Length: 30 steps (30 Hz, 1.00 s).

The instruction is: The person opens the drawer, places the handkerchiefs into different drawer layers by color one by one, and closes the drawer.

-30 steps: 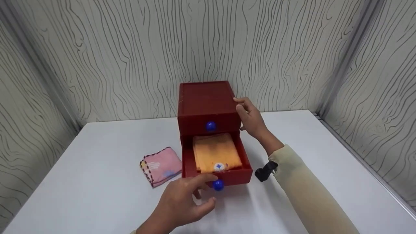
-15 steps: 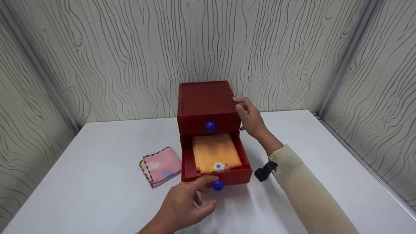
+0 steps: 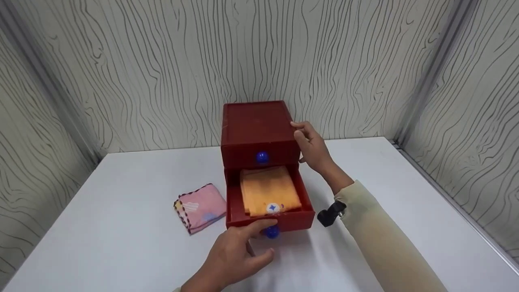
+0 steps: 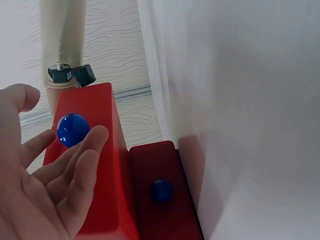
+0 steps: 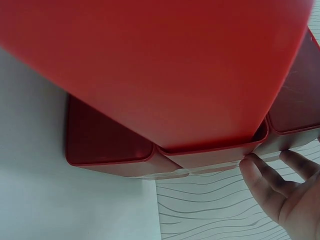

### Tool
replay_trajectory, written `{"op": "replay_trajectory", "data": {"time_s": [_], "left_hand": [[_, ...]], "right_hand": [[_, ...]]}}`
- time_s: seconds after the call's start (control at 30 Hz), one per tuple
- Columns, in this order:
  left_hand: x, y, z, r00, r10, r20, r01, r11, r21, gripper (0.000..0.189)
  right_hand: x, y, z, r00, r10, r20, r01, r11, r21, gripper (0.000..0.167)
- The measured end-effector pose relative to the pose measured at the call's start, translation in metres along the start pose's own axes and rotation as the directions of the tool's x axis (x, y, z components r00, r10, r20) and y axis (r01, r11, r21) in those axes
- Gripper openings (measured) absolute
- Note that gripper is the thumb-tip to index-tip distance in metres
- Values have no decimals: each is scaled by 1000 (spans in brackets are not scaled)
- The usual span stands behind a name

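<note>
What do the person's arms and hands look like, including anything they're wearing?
The left hand and right hand are ungloved. A long, plain beige sleeve covers the right forearm, with a small black bracket and silver-coloured metal fitting at its cuff. Only a sliver of the left sleeve shows, similarly pale.

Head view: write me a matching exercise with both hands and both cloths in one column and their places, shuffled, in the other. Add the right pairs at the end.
Things
1. Orange cloth
2. Left hand
3. Pink cloth
4. Right hand

Places
A. On the table, left of the cabinet
B. At the cabinet's right side
C. Inside the open drawer
D. At the open drawer's front, by its knob

Right pairs: 1-C, 2-D, 3-A, 4-B
</note>
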<state>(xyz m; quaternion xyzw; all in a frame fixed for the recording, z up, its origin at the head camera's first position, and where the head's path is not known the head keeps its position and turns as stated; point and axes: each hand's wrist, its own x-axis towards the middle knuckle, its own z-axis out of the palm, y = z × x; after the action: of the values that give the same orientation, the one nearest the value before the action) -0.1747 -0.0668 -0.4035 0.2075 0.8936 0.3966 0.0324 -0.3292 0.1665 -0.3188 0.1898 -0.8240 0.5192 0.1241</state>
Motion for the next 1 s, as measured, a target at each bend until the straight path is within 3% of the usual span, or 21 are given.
{"op": "replay_trajectory", "data": {"time_s": [0.3,0.67,1.0], "left_hand": [[4,1,5,1000,-11,-12,11,1000,4,43],[8,4,13,993,-21,-119,31,995,90,29],[11,7,13,982,19,-190,4,993,119,27]], "right_hand": [[1,1,-1,1000,0,3,0,1000,13,41],[1,1,-1,1000,10,-3,-10,1000,22,41],[0,1,0,1000,-9,-5,9,1000,13,41]]}}
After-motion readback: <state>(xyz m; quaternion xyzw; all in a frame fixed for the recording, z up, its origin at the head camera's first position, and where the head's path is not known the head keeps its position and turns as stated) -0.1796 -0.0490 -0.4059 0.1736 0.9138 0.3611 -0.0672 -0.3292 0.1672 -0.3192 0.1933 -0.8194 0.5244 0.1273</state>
